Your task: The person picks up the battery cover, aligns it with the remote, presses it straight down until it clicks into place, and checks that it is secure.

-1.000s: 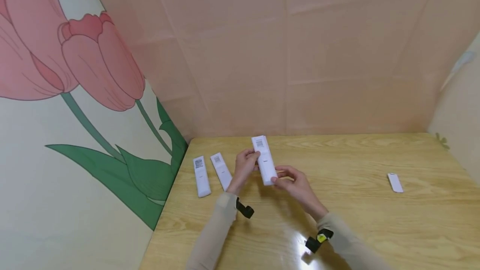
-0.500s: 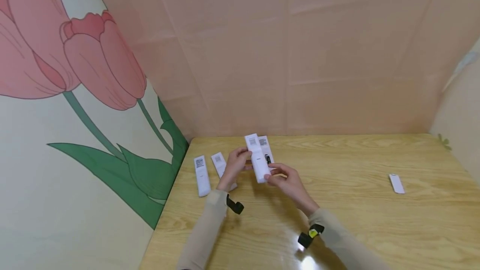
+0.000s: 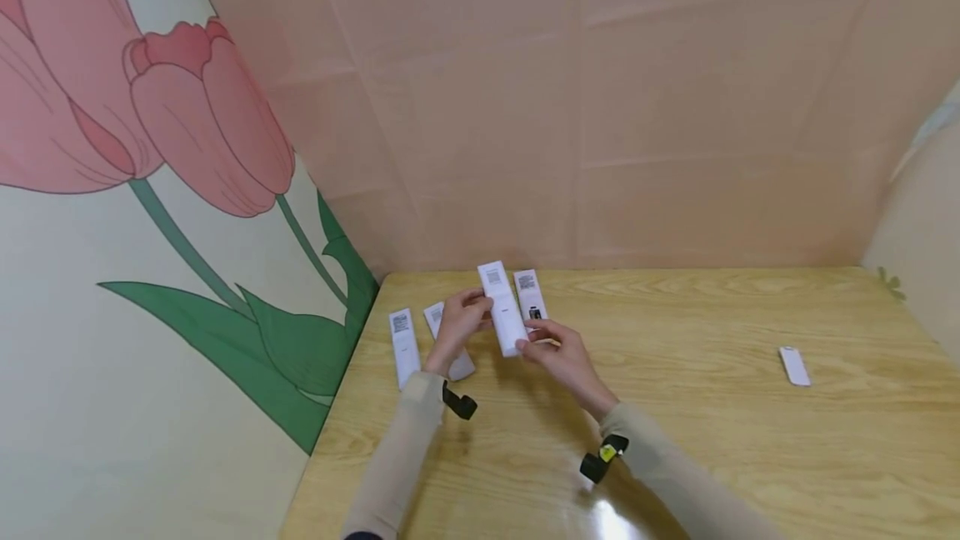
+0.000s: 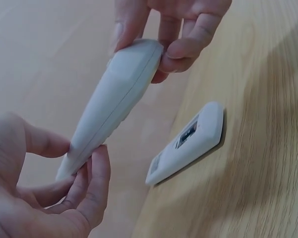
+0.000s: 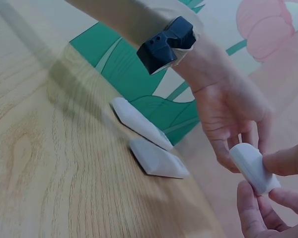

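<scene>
A white remote control (image 3: 504,311), its labelled back facing up, is held above the table by both hands. My left hand (image 3: 461,322) pinches it near the far, labelled end. At the near, thicker end, my right hand (image 3: 561,361) grips it between thumb and fingers. Just right of it on the table lies another white remote (image 3: 529,290), with a dark opening in its back that the left wrist view shows as an uncovered battery compartment (image 4: 188,133). To the left rest two more remotes, one white remote (image 3: 403,348) fully outside my arm and a second remote (image 3: 461,367) partly hidden by my left hand.
A small white cover-like piece (image 3: 794,366) lies far to the right on the wooden table (image 3: 690,423). A pinkish sheet (image 3: 465,107) hangs along the back edge. The tulip-painted wall (image 3: 210,373) bounds the left side.
Both hands have shifted left with the held remote. The remote with the open compartment, hidden behind it one second ago, now shows fully apart from it.
</scene>
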Demonstrator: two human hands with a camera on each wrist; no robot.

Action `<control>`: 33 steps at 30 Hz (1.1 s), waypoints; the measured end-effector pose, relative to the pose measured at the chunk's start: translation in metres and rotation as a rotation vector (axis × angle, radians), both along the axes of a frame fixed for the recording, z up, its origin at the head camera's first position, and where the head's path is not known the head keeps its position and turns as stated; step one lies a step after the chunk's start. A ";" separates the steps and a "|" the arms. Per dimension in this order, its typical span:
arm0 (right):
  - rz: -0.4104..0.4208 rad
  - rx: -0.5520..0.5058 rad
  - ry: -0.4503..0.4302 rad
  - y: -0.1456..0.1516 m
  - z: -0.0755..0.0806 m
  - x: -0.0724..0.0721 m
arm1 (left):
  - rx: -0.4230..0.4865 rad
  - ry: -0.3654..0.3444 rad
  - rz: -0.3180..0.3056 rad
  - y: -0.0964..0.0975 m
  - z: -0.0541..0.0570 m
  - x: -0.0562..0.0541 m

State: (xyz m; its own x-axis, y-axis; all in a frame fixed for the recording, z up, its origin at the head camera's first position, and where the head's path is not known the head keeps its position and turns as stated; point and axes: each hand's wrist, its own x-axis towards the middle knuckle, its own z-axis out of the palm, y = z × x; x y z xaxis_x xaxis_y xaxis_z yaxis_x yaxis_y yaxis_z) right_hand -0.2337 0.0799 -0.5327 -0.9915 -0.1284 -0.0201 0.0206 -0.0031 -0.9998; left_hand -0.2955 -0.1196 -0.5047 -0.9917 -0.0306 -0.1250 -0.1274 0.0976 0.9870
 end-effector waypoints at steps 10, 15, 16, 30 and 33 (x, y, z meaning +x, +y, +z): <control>-0.041 0.062 0.046 -0.014 -0.015 -0.015 | -0.018 -0.024 0.054 -0.010 -0.007 -0.006; -0.052 0.064 0.047 -0.022 -0.021 -0.018 | -0.032 -0.026 0.066 -0.015 -0.015 -0.009; -0.055 0.072 0.048 -0.023 -0.022 -0.018 | -0.032 -0.026 0.069 -0.016 -0.016 -0.009; -0.102 0.132 0.041 -0.040 -0.031 -0.021 | -0.092 -0.036 0.118 -0.022 -0.030 -0.011; -0.116 0.128 0.035 -0.044 -0.035 -0.021 | -0.119 -0.047 0.120 -0.022 -0.032 -0.013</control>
